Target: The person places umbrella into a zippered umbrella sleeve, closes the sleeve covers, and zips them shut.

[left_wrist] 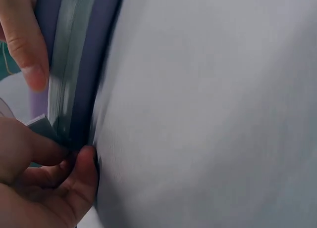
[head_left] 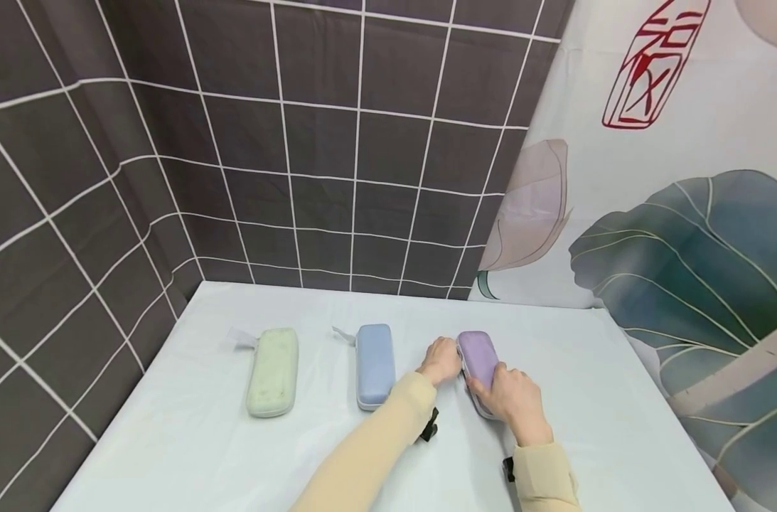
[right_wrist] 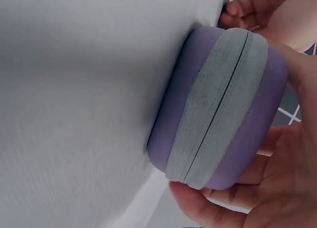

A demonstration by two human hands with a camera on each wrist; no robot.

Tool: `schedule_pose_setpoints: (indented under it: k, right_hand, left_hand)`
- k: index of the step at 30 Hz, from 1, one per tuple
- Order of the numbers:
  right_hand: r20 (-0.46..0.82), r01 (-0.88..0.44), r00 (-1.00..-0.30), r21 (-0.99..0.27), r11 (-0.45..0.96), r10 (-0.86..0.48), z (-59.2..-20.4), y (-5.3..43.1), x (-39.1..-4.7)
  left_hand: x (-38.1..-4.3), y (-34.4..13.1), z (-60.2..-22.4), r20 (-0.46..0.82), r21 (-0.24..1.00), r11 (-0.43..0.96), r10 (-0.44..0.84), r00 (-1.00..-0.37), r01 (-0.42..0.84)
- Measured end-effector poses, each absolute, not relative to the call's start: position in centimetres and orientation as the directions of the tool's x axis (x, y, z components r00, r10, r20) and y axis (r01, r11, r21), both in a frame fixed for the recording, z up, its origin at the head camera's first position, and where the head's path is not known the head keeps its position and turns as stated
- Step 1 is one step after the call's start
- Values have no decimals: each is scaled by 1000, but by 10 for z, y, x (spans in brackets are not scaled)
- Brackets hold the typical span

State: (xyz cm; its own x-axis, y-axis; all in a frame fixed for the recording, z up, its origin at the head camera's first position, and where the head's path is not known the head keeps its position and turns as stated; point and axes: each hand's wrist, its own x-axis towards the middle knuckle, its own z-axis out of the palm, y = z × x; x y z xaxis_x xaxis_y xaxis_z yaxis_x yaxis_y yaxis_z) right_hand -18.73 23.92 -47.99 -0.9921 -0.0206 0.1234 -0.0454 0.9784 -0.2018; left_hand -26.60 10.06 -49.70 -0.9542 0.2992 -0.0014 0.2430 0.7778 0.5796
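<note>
A purple zippered case (head_left: 479, 358) lies on the white table, its long side running away from me. My right hand (head_left: 515, 397) grips its near right part, thumb on the left side and fingers around the other. At the far left corner, my left hand (head_left: 442, 361) pinches a grey zipper pull (left_wrist: 41, 125). The left wrist view shows the pull between thumb and fingers, beside the pale zipper band (left_wrist: 69, 55). The case's near end, with its closed grey-green zipper band (right_wrist: 218, 107), faces the right wrist view.
Left of the left hand lies a blue zippered case (head_left: 374, 364) with a fabric tab. Farther left is a light green case (head_left: 274, 373), also tabbed. A dark gridded curtain (head_left: 318, 142) and a white floral cloth (head_left: 586, 163) hang behind the white table (head_left: 196, 427).
</note>
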Motion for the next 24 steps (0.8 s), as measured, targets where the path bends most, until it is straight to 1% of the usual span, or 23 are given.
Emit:
schedule_pose_setpoints:
  k: [4, 7, 11, 16, 20, 24]
  right_hand:
    - [103, -30, -995, -214, 976, -8, -481, 241, -185]
    - [90, -11, -996, -217, 976, 9, -480, 243, -185]
    - [49, 38, -998, -228, 973, 50, -475, 244, -185]
    - [-26, 93, -996, -275, 957, 89, -462, 247, -187]
    - [-75, 99, -994, -298, 949, 80, -450, 249, -185]
    - [-100, 67, -994, -307, 949, 38, -439, 246, -183]
  left_hand:
    - [-264, 103, -497, -44, 661, 728, 280, -959, 182]
    - [-263, 103, -497, -63, 699, 698, 276, -959, 155]
    - [-266, 103, -496, -62, 727, 668, 299, -952, 162]
    - [-266, 100, -494, -86, 765, 626, 334, -939, 153]
    - [-258, 89, -490, -99, 797, 588, 350, -932, 137]
    - [-244, 67, -480, -63, 805, 568, 366, -929, 169]
